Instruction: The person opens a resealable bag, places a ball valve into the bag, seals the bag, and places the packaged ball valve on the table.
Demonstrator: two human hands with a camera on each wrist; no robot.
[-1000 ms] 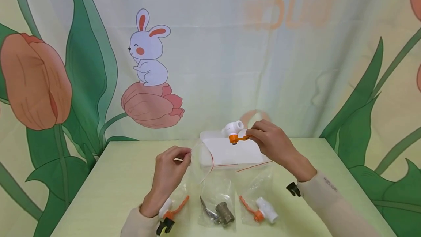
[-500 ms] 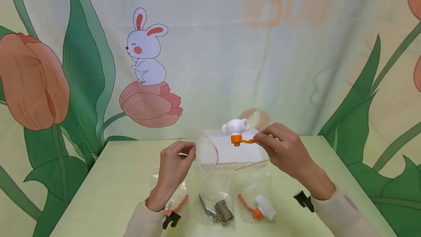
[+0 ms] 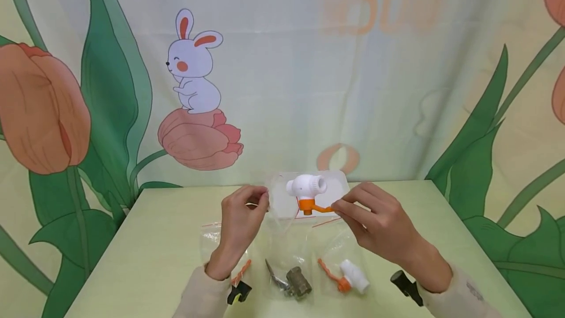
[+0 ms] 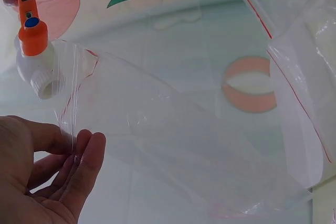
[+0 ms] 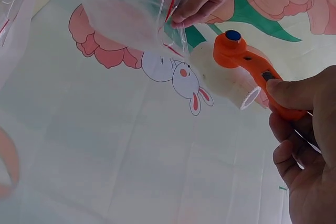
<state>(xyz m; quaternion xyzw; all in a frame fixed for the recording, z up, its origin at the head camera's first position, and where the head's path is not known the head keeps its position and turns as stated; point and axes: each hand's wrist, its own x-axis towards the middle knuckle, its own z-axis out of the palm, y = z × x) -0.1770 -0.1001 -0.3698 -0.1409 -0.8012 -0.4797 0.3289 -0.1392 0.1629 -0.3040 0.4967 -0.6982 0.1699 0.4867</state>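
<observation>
My left hand (image 3: 243, 215) pinches the mouth edge of a clear zip-lock bag (image 4: 142, 124) with a red seal line. The bag hangs unfilled in the left wrist view. With thumb and fingertips, my right hand (image 3: 379, 222) grips the orange handle (image 5: 257, 72) of a white plastic ball valve (image 3: 306, 186). The valve is held in the air, its body above the handle in the head view. One end of its body is close to the bag's mouth (image 5: 170, 9); whether they touch, I cannot tell.
On the pale table (image 3: 163, 239) lie bagged valves: a metal one (image 3: 298, 281) in the middle, a white-and-orange one (image 3: 354, 275) at right, and another with an orange handle (image 3: 241, 270) partly behind my left wrist. A white tray (image 3: 340, 180) stands at the back by the printed curtain (image 3: 273, 77).
My right hand has brought the valve down and, over the last half second, leftward to the bag's mouth. My left hand has shifted slightly right, still pinching the bag.
</observation>
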